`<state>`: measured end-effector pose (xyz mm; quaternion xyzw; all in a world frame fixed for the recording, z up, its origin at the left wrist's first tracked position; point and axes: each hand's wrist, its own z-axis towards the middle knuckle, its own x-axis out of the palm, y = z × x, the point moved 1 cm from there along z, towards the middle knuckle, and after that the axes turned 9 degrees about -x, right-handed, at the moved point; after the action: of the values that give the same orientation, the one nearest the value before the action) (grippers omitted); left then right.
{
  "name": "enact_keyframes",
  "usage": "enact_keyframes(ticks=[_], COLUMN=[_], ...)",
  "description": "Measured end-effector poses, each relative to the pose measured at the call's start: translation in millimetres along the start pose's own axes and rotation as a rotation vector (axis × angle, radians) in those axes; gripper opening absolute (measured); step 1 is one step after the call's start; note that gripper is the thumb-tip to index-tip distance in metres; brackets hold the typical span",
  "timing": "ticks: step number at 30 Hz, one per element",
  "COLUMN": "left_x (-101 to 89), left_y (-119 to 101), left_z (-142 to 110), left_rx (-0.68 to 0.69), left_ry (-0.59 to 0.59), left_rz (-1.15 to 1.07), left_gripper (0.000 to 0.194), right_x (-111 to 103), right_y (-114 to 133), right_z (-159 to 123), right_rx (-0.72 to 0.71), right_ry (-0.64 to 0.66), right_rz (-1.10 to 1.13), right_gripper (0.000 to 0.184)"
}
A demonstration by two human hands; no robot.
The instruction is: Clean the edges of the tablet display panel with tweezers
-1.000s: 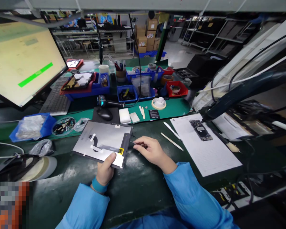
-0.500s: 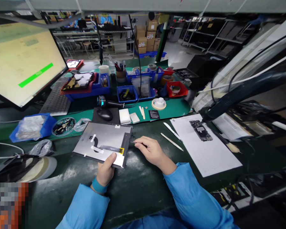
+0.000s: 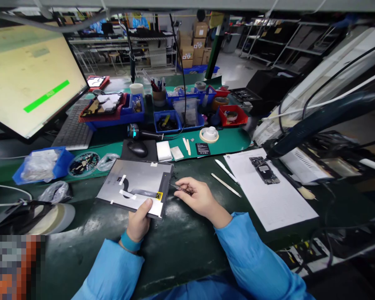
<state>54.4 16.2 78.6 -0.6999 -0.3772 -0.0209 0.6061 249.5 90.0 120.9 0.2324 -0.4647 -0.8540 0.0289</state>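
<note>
Panel [image 3: 140, 175] is hiding four fingers of my left hand [image 3: 138, 224]; right of panel, my right hand [image 3: 196, 197] is partly covering a thin tool [image 3: 183, 190]. Left of panel, the frame edge is cropping the monitor [image 3: 34, 71].

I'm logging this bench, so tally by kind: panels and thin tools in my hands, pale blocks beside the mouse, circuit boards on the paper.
Panel in the left hand: 1
Thin tool in the right hand: 1
Pale blocks beside the mouse: 2
Circuit board on the paper: 1
Total: 5
</note>
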Motion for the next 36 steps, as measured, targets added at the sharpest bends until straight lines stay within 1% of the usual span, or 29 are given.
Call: enact_keyframes(ticks=[2, 4, 6, 7, 11, 12, 14, 17, 18, 22, 23, 25, 28, 29, 33, 34, 36], left_x=[-0.5, -1.2, -1.7, -1.8, -1.6, -1.4, -1.3, -1.2, -1.1, -0.6, -0.7, -1.0, -2.2, -2.6, -3.8, -3.9, -3.7], left_y=[0.0, 0.3, 1.0, 1.3, 1.9, 1.9, 1.6, 1.4, 1.2, 0.4, 0.2, 0.2, 1.1, 1.7, 3.3, 3.3, 3.0], left_z=[0.2, 0.5, 1.0, 1.2, 1.7, 1.5, 0.9, -0.2, -0.5, -0.8, -0.7, -0.3, 0.5, 0.7, 1.1, 1.1, 1.3], left_rx=[-0.01, -0.01, -0.006, -0.004, 0.004, 0.004, -0.001, -0.01, -0.008, -0.016, -0.024, -0.04, -0.029, -0.026, -0.014, -0.016, -0.029], left_ry=[-0.002, -0.005, 0.003, 0.008, 0.021, 0.022, 0.027, 0.032, 0.03, 0.024, 0.022, 0.017, 0.02, 0.024, 0.02, 0.016, 0.014], left_rz=[0.003, 0.008, 0.014, 0.017, 0.009, 0.001, -0.011, -0.015, -0.011, -0.006, -0.009, -0.012, -0.007, -0.004, -0.006, -0.006, 0.004], left_gripper=[0.051, 0.051, 0.052, 0.052, 0.053, 0.053, 0.053, 0.051, 0.051, 0.05, 0.051, 0.052, 0.053, 0.053, 0.054, 0.054, 0.054], right_x=[0.0, -1.1, -1.9, -1.7, 0.6, 0.6, -0.4, -2.2, -2.3, -0.2, 0.0, -0.6, -1.6, -1.4, 0.7, 0.8, -0.1], right_y=[0.5, 2.0, 2.3, 1.7, -2.1, -1.9, 0.3, 3.4, 3.5, 0.9, 0.9, 1.8, 2.9, 2.4, -0.9, -0.9, 0.6], right_z=[0.2, 1.2, 1.5, 1.2, -1.2, -1.2, 0.0, 1.6, 1.5, -0.6, -0.6, 0.2, 1.3, 1.1, -0.8, -0.7, 0.2], right_rx=[0.001, -0.06, -0.111, -0.11, 0.006, 0.012, -0.033, -0.112, -0.105, 0.007, 0.008, -0.044, -0.126, -0.123, -0.029, -0.028, -0.077], right_ry=[-0.005, 0.022, 0.044, 0.046, 0.0, -0.006, 0.012, 0.048, 0.051, 0.011, 0.006, 0.022, 0.055, 0.056, 0.01, 0.005, 0.022], right_rz=[-0.005, -0.05, -0.078, -0.075, -0.003, -0.003, -0.039, -0.083, -0.076, 0.0, 0.001, -0.033, -0.084, -0.08, -0.019, -0.021, -0.048], right_gripper=[0.016, 0.014, 0.018, 0.019, 0.019, 0.018, 0.012, 0.018, 0.019, 0.016, 0.015, 0.011, 0.017, 0.017, 0.016, 0.015, 0.011])
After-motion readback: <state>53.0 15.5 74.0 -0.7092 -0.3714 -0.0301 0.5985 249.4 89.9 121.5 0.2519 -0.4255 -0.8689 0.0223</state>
